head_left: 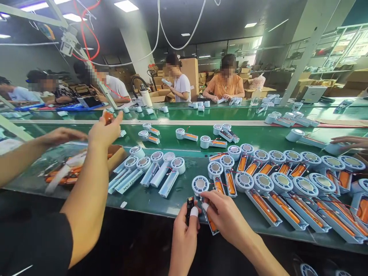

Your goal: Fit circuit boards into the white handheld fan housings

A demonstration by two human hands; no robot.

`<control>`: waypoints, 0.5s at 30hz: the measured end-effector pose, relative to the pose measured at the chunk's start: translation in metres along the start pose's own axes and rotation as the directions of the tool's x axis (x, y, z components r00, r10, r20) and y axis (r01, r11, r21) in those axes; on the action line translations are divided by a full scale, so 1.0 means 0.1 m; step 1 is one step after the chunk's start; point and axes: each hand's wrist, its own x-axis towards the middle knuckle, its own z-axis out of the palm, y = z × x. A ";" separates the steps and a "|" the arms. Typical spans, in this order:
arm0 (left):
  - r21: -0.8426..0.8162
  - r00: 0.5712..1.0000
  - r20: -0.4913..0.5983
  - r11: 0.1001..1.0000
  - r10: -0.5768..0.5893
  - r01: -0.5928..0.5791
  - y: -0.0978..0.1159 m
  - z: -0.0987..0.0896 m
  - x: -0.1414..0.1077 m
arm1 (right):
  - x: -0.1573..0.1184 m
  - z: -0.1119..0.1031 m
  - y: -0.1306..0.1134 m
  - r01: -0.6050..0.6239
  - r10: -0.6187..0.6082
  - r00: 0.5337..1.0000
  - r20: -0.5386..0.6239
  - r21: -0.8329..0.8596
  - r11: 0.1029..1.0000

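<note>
My left hand (185,232) grips a small black circuit board (190,207) upright between thumb and fingers, a white cover on the thumb. Close by on the right, my right hand (225,212) has its fingertips pinched together at the neck of a light-blue handheld fan (200,185); what they pinch is too small to make out, perhaps a wire. That fan lies at the bench edge, its round head pointing away from me. Its open handle, with an orange battery inside, is partly hidden behind my right hand.
Rows of open fans (304,186) with orange batteries and loose wires fill the right side. Closed fans (168,180) lie left of centre. A co-worker's arms (94,161) reach over a box of orange parts (67,172). Another hand (349,142) enters at right. People sit across the green bench (161,147).
</note>
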 end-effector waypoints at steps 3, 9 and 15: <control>0.036 1.000 -0.009 0.999 -0.015 0.015 0.02 0.01 0.01 | -0.10 -0.01 -0.01 -0.002 0.001 1.000 0.017 0.059 0.998; 0.113 1.000 0.007 0.993 -0.027 0.026 0.02 0.03 0.05 | -0.11 -0.02 0.01 0.008 -0.009 1.000 0.026 0.051 0.999; 0.093 0.998 -0.001 0.994 -0.060 0.060 -0.01 0.05 0.05 | -0.01 0.01 0.07 0.120 -0.119 0.992 0.045 -0.033 0.992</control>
